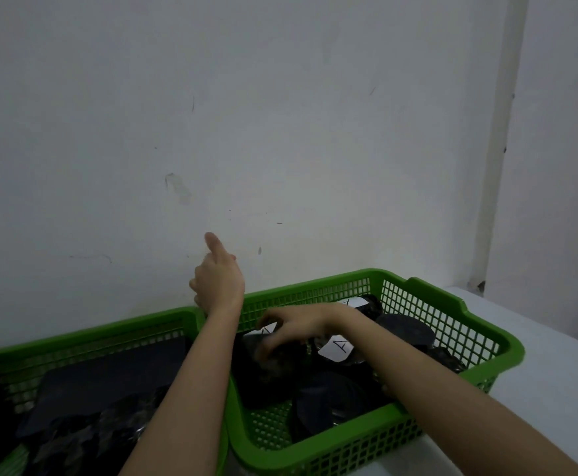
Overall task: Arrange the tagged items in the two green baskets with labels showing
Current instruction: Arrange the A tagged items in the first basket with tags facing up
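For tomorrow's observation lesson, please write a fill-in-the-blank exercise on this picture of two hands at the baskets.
1. Both baskets are coloured ____.
2. The right hand reaches into the ____ basket.
3. The white label beside that hand bears the letter ____.
4. The left hand is raised with one finger pointing at the ____.

Missing words: green; right; A; wall
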Available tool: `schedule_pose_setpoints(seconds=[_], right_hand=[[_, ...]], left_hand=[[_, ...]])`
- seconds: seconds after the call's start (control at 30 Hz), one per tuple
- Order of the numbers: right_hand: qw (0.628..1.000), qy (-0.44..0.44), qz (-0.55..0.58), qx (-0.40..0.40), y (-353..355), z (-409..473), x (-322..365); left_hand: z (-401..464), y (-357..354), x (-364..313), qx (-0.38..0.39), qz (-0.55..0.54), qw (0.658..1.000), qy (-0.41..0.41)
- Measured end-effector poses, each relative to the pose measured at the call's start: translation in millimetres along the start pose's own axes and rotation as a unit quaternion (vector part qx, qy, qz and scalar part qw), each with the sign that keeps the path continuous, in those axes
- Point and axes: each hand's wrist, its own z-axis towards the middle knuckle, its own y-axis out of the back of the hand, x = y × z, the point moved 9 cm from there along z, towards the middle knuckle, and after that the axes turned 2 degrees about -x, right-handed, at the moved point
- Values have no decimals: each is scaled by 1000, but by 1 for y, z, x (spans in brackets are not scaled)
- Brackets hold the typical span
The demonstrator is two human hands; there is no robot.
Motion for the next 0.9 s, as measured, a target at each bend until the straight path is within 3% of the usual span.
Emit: schedule_pose_setpoints(seconds=[0.07,0.13,0.2,0.27,0.33,0.43,0.5,0.63,0.77,0.9], right_hand=[[988,10,153,-28,17,-3,-2],[937,11,347,-40,28,-2,-6],[869,-11,492,-54,34,3,-15],[829,-22,557,-52,34,5,-20],[821,-21,569,-30,30,4,-17],[844,-38,534,-33,27,4,-21],[846,-63,523,-78,33,6,-32],[816,-61,559,-133,51,4,-42],[868,-31,473,-147,58,5,-41],[870,-44,478,-114,54,3,-43]], left_hand=[[1,9,-2,-32,-85,996,17],[-2,10,-1,-28,-150,987,41],[-5,2,1,17,-191,979,68],[-10,-15,0,95,-224,966,92],[-21,-32,-5,190,-229,949,105],[-31,-48,-5,284,-165,939,100],[-24,-48,2,268,-141,948,103],[-10,-43,22,212,-104,962,135],[-13,-42,29,211,-74,963,150],[-1,-28,29,145,-87,976,136]])
